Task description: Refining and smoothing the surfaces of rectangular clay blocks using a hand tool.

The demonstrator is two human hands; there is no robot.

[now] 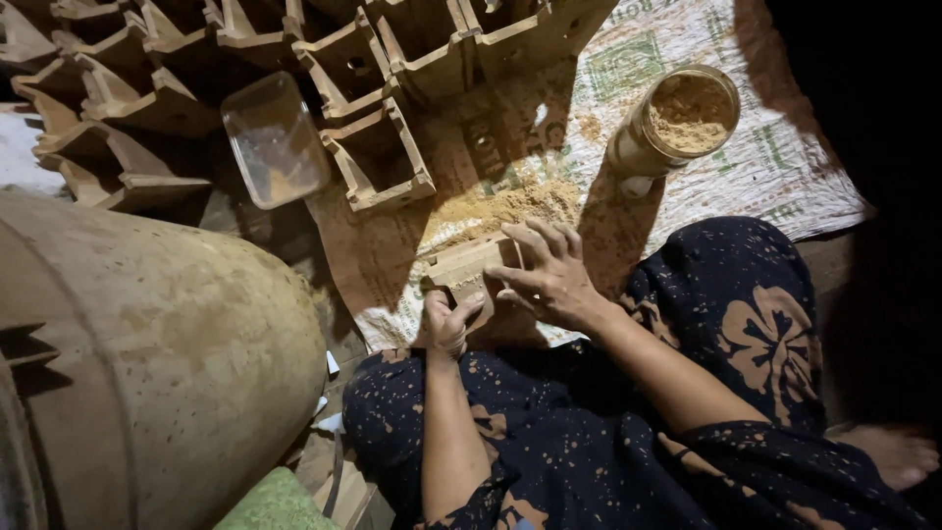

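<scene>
A small wooden mould block [469, 269] lies on a woven sack mat [785, 167] in front of my knees. My left hand [446, 322] grips its near left end, thumb and fingers wrapped round it. Fingers spread, my right hand [549, 275] presses flat on the block's top right side. Loose tan powder [500, 206] is scattered on the mat just beyond the block. My dark floral-patterned clothing [746, 324] covers my legs below.
A round jar of tan powder [682, 118] stands on the mat at upper right. Several stacked wooden box moulds [378, 162] and a clear plastic tub [275, 142] lie beyond. A large dusty drum [147, 353] fills the left. My bare foot [893, 453] shows at lower right.
</scene>
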